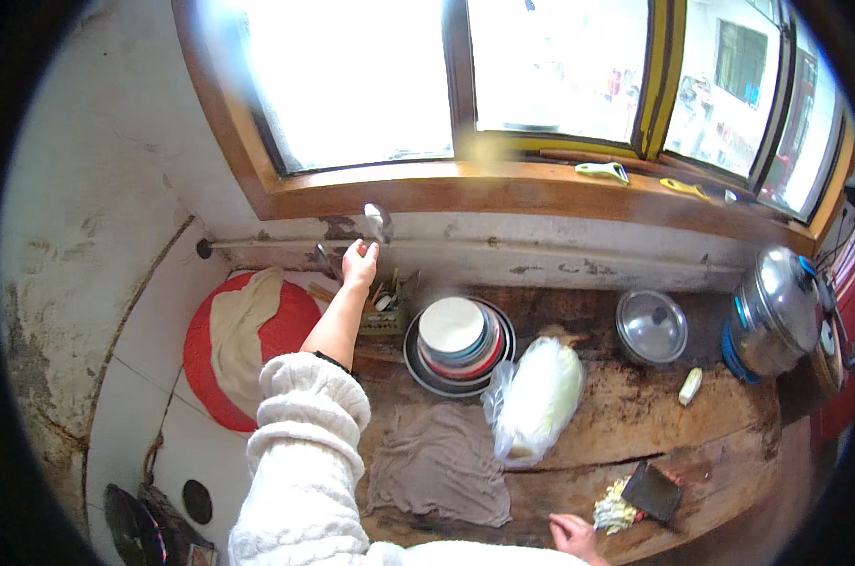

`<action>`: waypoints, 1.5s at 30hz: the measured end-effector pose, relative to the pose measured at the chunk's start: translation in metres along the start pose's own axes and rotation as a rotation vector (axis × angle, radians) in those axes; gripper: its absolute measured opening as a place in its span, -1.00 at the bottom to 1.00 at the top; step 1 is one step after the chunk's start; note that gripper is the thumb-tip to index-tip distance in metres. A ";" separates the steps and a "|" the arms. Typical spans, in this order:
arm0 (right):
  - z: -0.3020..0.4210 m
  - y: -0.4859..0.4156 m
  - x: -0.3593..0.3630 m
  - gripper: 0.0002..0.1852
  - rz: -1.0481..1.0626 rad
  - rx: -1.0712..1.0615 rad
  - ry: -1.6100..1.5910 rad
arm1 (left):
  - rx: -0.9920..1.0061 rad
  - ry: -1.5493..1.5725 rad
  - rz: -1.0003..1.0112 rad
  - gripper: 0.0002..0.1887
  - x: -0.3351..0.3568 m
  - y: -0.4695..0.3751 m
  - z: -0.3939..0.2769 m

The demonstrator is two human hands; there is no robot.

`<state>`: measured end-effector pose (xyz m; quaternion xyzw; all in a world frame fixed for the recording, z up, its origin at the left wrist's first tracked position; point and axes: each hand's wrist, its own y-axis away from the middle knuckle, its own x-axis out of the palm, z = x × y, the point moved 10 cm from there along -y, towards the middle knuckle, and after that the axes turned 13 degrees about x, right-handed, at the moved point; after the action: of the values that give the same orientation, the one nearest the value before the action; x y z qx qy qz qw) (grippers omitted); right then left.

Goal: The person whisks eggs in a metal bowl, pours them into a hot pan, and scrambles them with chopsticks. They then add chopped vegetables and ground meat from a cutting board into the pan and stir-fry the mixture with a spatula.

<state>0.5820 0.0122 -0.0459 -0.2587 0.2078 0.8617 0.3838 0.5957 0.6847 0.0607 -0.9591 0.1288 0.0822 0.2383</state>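
My left hand (360, 264) is stretched out toward the wall below the window. Its fingertips are at the lower end of a shiny metal ladle or spoon (379, 222); whether they grip it is unclear. A utensil holder (381, 322) stands just beside that wrist. At the near edge of the wooden table, my right hand (575, 535) is low with its fingers slightly apart and nothing visible in them. To its right, a dark cleaver blade (652, 492) lies over chopped pale vegetable pieces (615, 508) and some reddish bits.
Nearby are a brown cloth (442, 467), a bagged cabbage (541, 403) and stacked bowls (452, 325). A glass lid (652, 327), a vegetable piece (691, 386) and a steel pot (774, 318) are rightward. A red round cover (208, 347) bears a beige cloth. Peelers (603, 172) lie on the sill.
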 end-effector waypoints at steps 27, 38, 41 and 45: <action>0.204 -0.012 -0.031 -0.34 -0.202 -0.683 -0.226 | 0.202 0.643 -0.086 -0.44 -0.177 0.123 -0.265; 0.178 0.073 0.039 -0.67 -0.104 -0.711 -0.077 | -0.085 0.941 -0.023 -0.57 -0.274 0.396 -0.260; 0.160 0.096 0.072 -0.75 -0.008 -0.649 0.102 | -0.113 -0.119 -0.201 -0.21 -0.362 0.431 -0.229; 0.180 0.141 0.130 -0.68 0.321 -0.855 0.133 | 0.575 -0.750 0.222 -0.38 -0.400 0.486 -0.288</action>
<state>0.3472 0.0972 0.0383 -0.4132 -0.1046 0.9001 0.0903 0.1028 0.2156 0.1881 -0.7390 0.1531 0.4083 0.5135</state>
